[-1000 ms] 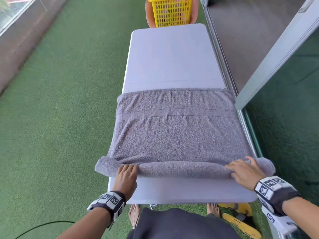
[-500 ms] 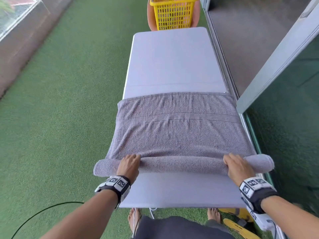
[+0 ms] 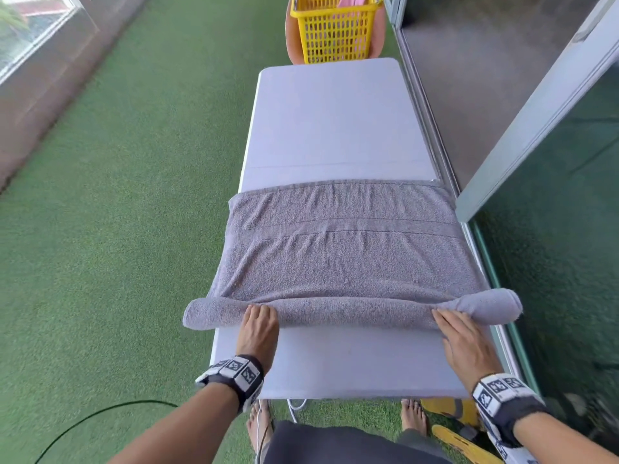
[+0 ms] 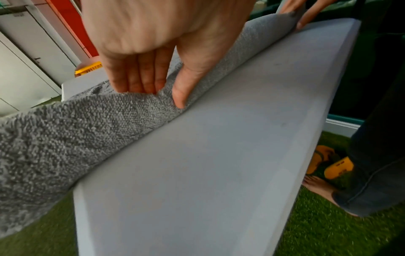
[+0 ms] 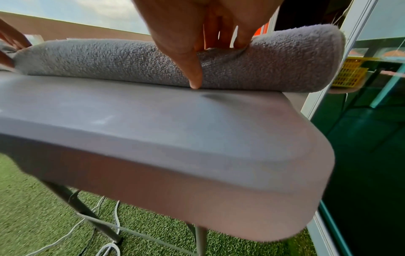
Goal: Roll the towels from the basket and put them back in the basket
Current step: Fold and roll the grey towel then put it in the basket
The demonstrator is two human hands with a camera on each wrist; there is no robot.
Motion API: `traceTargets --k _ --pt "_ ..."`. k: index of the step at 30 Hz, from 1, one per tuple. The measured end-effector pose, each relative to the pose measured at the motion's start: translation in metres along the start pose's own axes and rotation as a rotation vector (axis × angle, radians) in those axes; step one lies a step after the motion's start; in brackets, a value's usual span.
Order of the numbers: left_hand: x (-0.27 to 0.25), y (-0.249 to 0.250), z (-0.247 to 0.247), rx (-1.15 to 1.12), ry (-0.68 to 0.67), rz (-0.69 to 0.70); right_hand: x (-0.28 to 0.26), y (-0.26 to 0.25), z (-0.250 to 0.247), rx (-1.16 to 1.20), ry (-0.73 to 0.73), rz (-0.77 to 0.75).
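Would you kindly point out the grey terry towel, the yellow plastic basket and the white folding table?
grey terry towel (image 3: 341,259), head view, flat unrolled middle.
yellow plastic basket (image 3: 335,38), head view, slotted front wall.
white folding table (image 3: 335,122), head view, bare far top.

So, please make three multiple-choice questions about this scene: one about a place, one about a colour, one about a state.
1. Where does the basket stand?
A. beyond the far end of the table
B. on the grass beside the person's feet
C. on top of the towel

2. What colour is the basket?
A. blue
B. yellow
C. white

3. In what state is the towel?
A. fully rolled
B. rolled only at its near edge, the rest flat
C. hanging over the basket

Answers:
1. A, the head view shows it past the table's far end.
2. B, its plastic grid is yellow.
3. B, the left hand and the right hand press with straight fingers on a thin roll at the near edge, while the rest lies spread on the table.
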State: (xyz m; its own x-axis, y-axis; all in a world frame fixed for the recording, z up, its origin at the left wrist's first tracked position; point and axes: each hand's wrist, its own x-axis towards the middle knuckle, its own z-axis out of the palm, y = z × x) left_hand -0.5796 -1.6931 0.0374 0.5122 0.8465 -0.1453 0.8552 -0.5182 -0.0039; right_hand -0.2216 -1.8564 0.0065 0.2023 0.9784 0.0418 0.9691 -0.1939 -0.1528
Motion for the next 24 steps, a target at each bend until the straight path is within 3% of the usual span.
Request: traceTargets --k 7,11,24 --pt "0.007 -0.004 -0.001 0.059 -0.008 0.031 0.033 0.000 -0.008 -0.013 -0.030 0.034" --pt "0.012 -0.011 0.000 -0.015 -0.023 0.036 0.038 0.000 -0.006 -0.015 -0.055 0.058" --pt "-0.048 -0.006 0.023 -0.086 0.013 0.078 -0.042 -0.014 0.002 0.018 -0.158 0.132"
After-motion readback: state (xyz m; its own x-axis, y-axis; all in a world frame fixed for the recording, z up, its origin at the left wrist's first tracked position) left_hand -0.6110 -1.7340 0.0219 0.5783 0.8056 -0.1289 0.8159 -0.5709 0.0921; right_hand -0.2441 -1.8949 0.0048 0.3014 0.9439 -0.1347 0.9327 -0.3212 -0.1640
